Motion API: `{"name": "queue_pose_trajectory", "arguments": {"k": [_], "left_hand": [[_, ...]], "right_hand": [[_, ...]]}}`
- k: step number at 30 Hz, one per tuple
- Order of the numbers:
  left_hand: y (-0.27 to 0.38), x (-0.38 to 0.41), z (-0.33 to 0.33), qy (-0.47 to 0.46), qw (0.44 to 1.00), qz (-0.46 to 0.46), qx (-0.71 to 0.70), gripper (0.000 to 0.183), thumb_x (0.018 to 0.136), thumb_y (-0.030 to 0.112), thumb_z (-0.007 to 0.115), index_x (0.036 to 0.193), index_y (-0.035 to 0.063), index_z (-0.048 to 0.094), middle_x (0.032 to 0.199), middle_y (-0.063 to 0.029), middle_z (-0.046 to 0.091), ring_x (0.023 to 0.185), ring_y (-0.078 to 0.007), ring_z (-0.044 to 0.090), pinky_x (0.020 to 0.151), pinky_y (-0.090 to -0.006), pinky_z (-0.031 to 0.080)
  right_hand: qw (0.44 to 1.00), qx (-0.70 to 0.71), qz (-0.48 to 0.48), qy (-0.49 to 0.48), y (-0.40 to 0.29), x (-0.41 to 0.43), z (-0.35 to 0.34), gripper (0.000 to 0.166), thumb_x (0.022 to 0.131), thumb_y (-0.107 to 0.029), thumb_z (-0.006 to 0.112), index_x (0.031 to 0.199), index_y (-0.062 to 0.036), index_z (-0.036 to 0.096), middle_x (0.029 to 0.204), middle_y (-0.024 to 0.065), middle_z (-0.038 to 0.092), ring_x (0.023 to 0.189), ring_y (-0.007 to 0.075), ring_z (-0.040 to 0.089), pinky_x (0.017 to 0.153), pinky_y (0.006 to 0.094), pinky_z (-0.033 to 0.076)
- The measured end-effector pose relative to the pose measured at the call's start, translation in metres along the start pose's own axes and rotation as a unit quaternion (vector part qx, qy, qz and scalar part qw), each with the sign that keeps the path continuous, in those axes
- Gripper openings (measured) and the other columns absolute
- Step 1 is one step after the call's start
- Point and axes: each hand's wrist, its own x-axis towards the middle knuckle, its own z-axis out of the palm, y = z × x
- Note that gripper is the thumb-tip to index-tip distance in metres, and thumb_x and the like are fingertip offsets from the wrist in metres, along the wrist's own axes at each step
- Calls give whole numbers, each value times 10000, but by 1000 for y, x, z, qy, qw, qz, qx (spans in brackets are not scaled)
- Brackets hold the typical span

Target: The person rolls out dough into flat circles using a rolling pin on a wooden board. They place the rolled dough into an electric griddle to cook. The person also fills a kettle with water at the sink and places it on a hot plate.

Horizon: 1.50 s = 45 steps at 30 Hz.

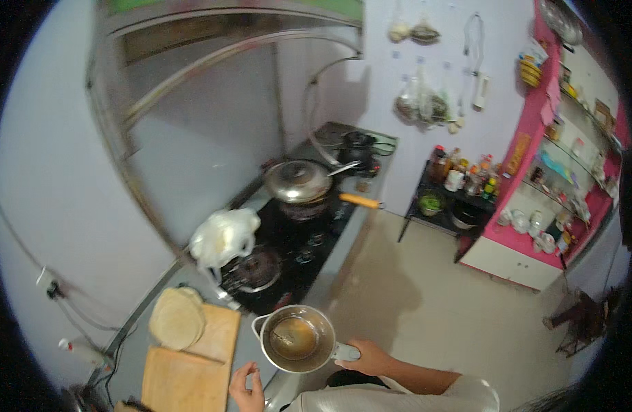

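Observation:
My right hand [366, 358] is closed around the grey handle of a metal saucepan [323, 335], held at the counter's front edge. A little brownish liquid [294, 337] lies in the bottom of the pan. Just left of the pan, my left hand [247, 385] is raised with fingers apart and holds nothing. Beside it on the counter is a wooden cutting board [184, 381]. A stack of round flatbreads [177, 319] rests at the board's far end.
A black gas stove [280, 232] carries a lidded pot [298, 183] at its far burner. A white plastic bag [224, 237] sits by the near burner [257, 268]. Bottles [463, 175] stand on a low black rack beside a pink shelf unit [522, 247]. Cords [84, 309] run along the left wall.

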Motion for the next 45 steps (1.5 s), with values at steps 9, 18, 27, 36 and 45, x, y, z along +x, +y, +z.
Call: {"name": "queue_pose_trajectory", "arguments": {"k": [9,18,27,36,45], "left_hand": [[121,91,218,-268,913,306,-22,197,884,74,532,1057,18,609,997,-163,605,897,-314,586,771,-357,474],[166,111,390,-489,795,359,-9,241,906,175,555,1086,25,611,1015,-138,632,916,-247,616,778,-355,494],[241,85,546,-685,595,380,-179,226,909,157,551,1051,-11,606,1025,-133,636,938,-229,608,807,-319,474],[313,-101,625,-854,333,397,-54,335,912,188,539,1177,-18,543,1110,-140,606,1002,-230,582,846,-331,460],[325,-328,659,-876,161,443,-107,319,913,223,543,1121,-18,567,1024,-109,621,941,-206,580,823,-330,457]], "right_hand": [[934,-24,192,299,117,-108,-106,346,734,-302,710,943,-41,620,861,150,634,794,291,619,706,366,480],[767,109,359,520,135,-173,-117,309,767,-280,688,965,-54,614,824,111,642,739,192,600,674,331,473],[424,232,400,779,125,-191,-90,327,714,-225,749,898,11,617,703,52,613,651,99,532,614,272,467],[116,222,331,910,103,-256,-58,302,731,-122,731,975,14,615,832,46,628,761,104,552,693,262,457],[-144,160,312,925,92,-362,-29,338,707,-93,730,1010,-2,610,838,35,635,774,101,567,706,276,471]]}}
